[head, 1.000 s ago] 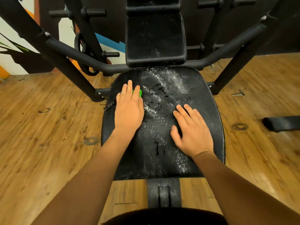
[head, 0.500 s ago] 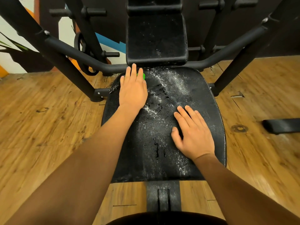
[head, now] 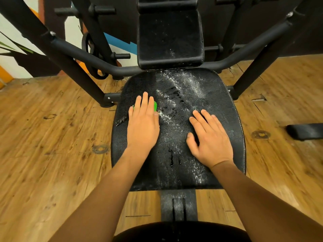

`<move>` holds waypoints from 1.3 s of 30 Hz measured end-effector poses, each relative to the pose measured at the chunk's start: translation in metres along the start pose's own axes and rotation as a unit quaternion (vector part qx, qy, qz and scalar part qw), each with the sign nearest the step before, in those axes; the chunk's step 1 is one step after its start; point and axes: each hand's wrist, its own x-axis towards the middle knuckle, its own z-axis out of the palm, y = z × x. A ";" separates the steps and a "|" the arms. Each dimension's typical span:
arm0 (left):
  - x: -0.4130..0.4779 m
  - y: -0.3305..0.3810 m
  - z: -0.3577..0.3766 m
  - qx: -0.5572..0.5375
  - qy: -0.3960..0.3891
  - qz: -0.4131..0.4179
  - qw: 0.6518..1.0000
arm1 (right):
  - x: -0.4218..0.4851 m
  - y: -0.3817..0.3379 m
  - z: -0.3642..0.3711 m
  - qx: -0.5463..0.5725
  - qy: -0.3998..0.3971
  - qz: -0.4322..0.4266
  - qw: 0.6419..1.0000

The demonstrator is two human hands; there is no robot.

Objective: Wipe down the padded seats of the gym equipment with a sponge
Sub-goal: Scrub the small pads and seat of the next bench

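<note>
A black padded seat (head: 223,95) of a gym machine fills the middle of the view, streaked with white foam down its centre. My left hand (head: 142,123) lies flat on the seat's left half and presses a green sponge (head: 154,105), of which only small edges show past my fingers. My right hand (head: 208,138) rests flat on the seat's right half with the fingers spread, holding nothing. Above the seat stands the black back pad (head: 170,37), also flecked with foam.
Black steel frame bars (head: 73,49) slant down on both sides of the seat to a wooden floor (head: 52,137). A weight peg (head: 120,55) juts out at the left. Another black pad (head: 305,131) sits at the right edge. A dark round pad (head: 181,232) is at the bottom.
My left hand slid the sponge up to the seat's back left edge, then pulled it back toward me along the left side. My right hand has stayed in place.
</note>
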 end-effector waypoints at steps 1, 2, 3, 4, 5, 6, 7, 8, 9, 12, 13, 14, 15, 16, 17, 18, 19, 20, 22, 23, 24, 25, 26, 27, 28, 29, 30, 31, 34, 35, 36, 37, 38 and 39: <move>-0.004 0.001 0.000 0.000 -0.003 -0.003 1.000 | 0.000 0.000 0.000 0.000 -0.001 -0.001 1.000; -0.005 0.001 0.000 0.001 -0.005 -0.004 1.000 | 0.000 0.000 0.000 0.000 -0.002 0.000 1.000; -0.004 0.000 -0.001 0.003 -0.004 -0.003 1.000 | 0.000 0.000 0.000 -0.001 -0.001 -0.001 1.000; -0.001 0.000 -0.001 0.007 -0.003 0.001 1.000 | 0.000 0.000 0.000 -0.002 0.000 -0.001 1.000; 0.001 -0.001 -0.002 0.010 -0.003 0.004 1.000 | 0.000 0.000 0.000 -0.001 0.001 -0.001 1.000; 0.005 -0.001 -0.002 0.011 -0.005 0.007 1.000 | 0.000 0.000 0.000 -0.001 0.002 -0.001 1.000; 0.009 -0.002 -0.002 0.009 -0.005 0.010 1.000 | 0.000 0.000 0.000 -0.001 0.003 0.000 1.000; 0.015 -0.002 -0.002 0.006 -0.005 0.011 1.000 | 0.000 0.000 0.000 -0.001 0.004 0.001 1.000; 0.022 -0.002 -0.003 0.004 -0.006 0.010 1.000 | 0.000 0.000 0.000 -0.001 0.005 0.000 1.000; 0.049 -0.005 -0.004 -0.001 -0.002 0.006 1.000 | 0.000 0.000 0.001 0.001 0.006 -0.002 1.000; 0.058 -0.005 -0.005 -0.001 0.000 0.007 1.000 | 0.000 0.000 0.001 0.001 0.006 -0.002 1.000; 0.066 -0.005 -0.006 0.000 0.002 0.008 1.000 | 0.000 0.000 0.001 0.000 0.006 -0.002 1.000; 0.073 -0.004 -0.005 0.001 0.004 0.008 1.000 | 0.000 0.001 0.001 0.000 0.006 -0.001 1.000; 0.078 -0.003 -0.005 0.004 0.008 0.008 1.000 | 0.001 0.001 0.001 0.002 0.006 -0.001 1.000; 0.082 -0.002 -0.005 0.006 0.012 0.006 1.000 | 0.001 0.000 0.001 0.004 0.006 0.000 1.000; 0.083 -0.002 -0.004 0.005 0.014 0.003 1.000 | 0.001 0.000 0.001 0.005 0.005 0.000 1.000; 0.084 -0.002 -0.004 0.004 0.014 0.002 1.000 | 0.000 0.000 0.001 0.006 0.004 0.000 1.000; 0.082 -0.002 -0.004 0.003 0.013 0.005 1.000 | 0.000 0.000 0.000 0.007 0.003 0.001 1.000; 0.076 -0.004 -0.004 0.002 0.011 0.016 1.000 | -0.001 0.001 -0.001 0.006 0.001 0.001 1.000; 0.071 -0.004 -0.005 0.002 0.010 0.017 1.000 | -0.001 0.001 -0.001 0.005 0.000 -0.001 1.000; 0.065 -0.005 -0.005 0.003 0.007 0.016 1.000 | -0.001 0.001 -0.001 0.005 0.000 -0.002 1.000; 0.057 -0.005 -0.005 0.003 0.006 0.014 1.000 | -0.001 0.001 -0.001 0.006 0.002 -0.003 1.000; 0.049 -0.006 -0.005 0.002 0.005 0.010 1.000 | 0.000 0.001 -0.001 0.007 0.004 -0.002 1.000; 0.039 -0.006 -0.005 0.001 0.002 0.005 1.000 | 0.000 0.001 -0.001 0.007 0.004 -0.002 1.000; 0.029 -0.006 -0.004 0.001 -0.001 0.001 1.000 | 0.000 0.000 0.000 0.007 0.004 -0.001 1.000; 0.020 -0.007 -0.003 0.004 -0.004 0.001 1.000 | 0.000 0.000 0.000 0.007 0.004 -0.001 1.000; 0.010 -0.008 -0.002 0.007 -0.007 0.002 1.000 | -0.002 0.001 0.001 0.009 0.003 -0.001 1.000; 0.003 -0.010 -0.004 0.011 -0.007 0.005 1.000 | 0.000 0.000 0.000 0.011 0.007 -0.002 1.000; -0.002 -0.010 -0.005 0.007 -0.013 0.010 1.000 | 0.000 0.002 0.000 0.009 0.008 -0.006 1.000; -0.001 -0.009 -0.006 0.007 -0.015 0.008 1.000 | 0.000 0.002 0.000 0.007 0.009 -0.006 1.000; 0.000 -0.007 -0.006 0.009 -0.016 0.005 1.000 | 0.000 0.002 0.000 0.004 0.009 -0.005 1.000; 0.001 -0.006 -0.007 0.011 -0.016 0.003 1.000 | 0.000 0.002 0.001 0.004 0.008 -0.006 1.000; 0.003 -0.006 -0.007 0.012 -0.015 0.001 1.000 | 0.000 0.002 0.001 0.004 0.008 -0.006 1.000; 0.007 -0.006 -0.007 0.011 -0.013 -0.001 1.000 | 0.000 0.001 0.002 0.004 0.006 -0.006 1.000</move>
